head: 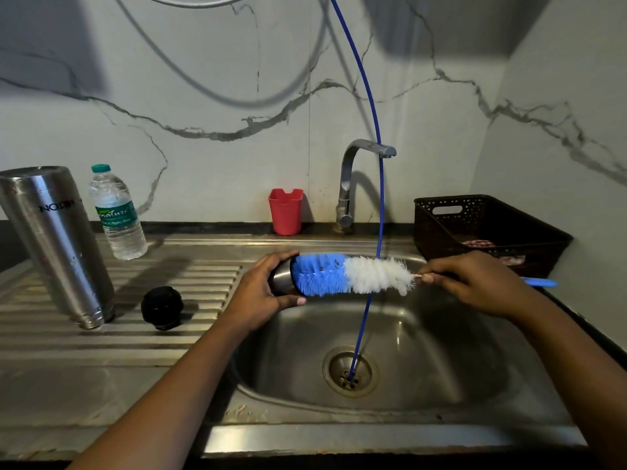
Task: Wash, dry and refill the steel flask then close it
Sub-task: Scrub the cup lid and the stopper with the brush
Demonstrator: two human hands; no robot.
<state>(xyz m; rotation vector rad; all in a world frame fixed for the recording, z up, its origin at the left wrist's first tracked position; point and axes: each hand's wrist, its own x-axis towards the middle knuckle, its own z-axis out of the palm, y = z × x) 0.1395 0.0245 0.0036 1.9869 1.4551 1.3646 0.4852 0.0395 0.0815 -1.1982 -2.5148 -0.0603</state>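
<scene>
1. Far left, I see the steel flask [57, 245] standing mouth-down on the draining board [101, 340], with a water bottle [117, 215] behind it and the black stopper [162, 307] just beside its mouth.
2. My left hand [261, 293] curls round a small steel cup [283, 278] over the sink [441, 351]; the blue-and-white brush [353, 274] enters the cup's mouth.
3. My right hand [475, 283] pinches the brush's wire stem, and the blue handle pokes out past it, in front of the dark basket [488, 225].
</scene>
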